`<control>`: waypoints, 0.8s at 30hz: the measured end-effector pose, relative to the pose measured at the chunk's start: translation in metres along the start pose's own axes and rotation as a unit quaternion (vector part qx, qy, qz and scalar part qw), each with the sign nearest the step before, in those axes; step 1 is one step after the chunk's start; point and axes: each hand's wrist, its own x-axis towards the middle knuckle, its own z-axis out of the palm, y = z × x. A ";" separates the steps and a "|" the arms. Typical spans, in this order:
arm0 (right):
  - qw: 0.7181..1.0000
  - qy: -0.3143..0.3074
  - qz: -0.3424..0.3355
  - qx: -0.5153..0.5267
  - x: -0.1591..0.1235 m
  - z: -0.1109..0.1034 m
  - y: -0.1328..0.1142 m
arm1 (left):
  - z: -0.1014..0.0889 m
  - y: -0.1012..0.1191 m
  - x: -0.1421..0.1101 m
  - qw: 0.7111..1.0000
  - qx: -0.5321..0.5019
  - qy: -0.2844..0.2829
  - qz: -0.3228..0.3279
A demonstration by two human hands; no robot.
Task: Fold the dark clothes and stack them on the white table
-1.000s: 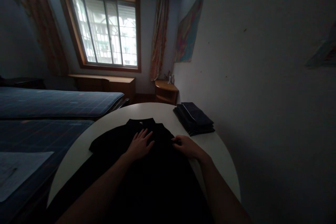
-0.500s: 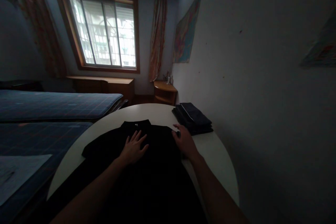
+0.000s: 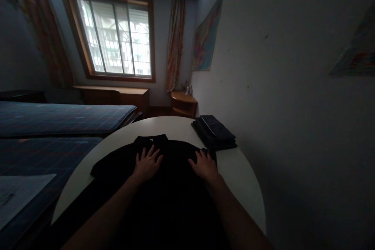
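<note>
A black collared shirt lies spread on a round white table, its collar toward the far side. My left hand rests flat on the shirt just below the collar, fingers spread. On the shirt's right shoulder lies my right hand, also flat with its fingers apart. The dark cloth hides most folds and the shirt's lower part runs out of view at the bottom. Beyond my right hand sits a stack of folded dark clothes.
Beds with blue checked mattresses stand on the left, a white sheet on the nearer one. A wall rises close on the right. A small corner shelf and a window are at the back.
My right hand has moved from beside the shirt's right edge onto its shoulder and flattened. Black cloth now extends farther right there. My left hand has barely shifted.
</note>
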 end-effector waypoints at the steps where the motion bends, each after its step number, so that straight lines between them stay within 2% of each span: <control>1: 1.000 0.016 0.009 -0.012 -0.002 -0.006 0.002 | 0.001 0.000 0.000 1.000 -0.002 0.004 -0.004; 5: 0.993 0.074 0.076 -0.044 -0.007 -0.028 0.020 | 0.003 -0.001 0.001 1.000 -0.015 0.012 -0.010; 8: 0.989 0.066 0.124 -0.039 -0.004 -0.035 0.039 | 0.001 -0.001 0.001 0.999 -0.031 0.032 0.000; 12: 0.993 0.025 0.116 -0.015 0.004 -0.032 0.051 | -0.010 0.003 -0.004 0.988 -0.052 0.097 0.111; 14: 0.993 0.025 0.113 -0.011 0.006 -0.029 0.052 | -0.016 0.009 -0.010 0.975 -0.075 0.096 0.185; 16: 0.993 0.030 0.115 -0.001 0.007 -0.029 0.050 | -0.020 0.018 -0.018 0.957 -0.098 0.051 0.267; 19: 0.991 0.044 0.128 0.019 0.007 -0.032 0.046 | -0.026 0.033 -0.030 0.917 -0.110 -0.057 0.378; 21: 0.989 0.054 0.135 0.032 0.007 -0.035 0.043 | -0.030 0.044 -0.037 0.896 -0.105 -0.103 0.419; 24: 0.985 0.064 0.144 0.066 0.008 -0.037 0.041 | -0.035 0.059 -0.044 0.874 -0.096 -0.130 0.458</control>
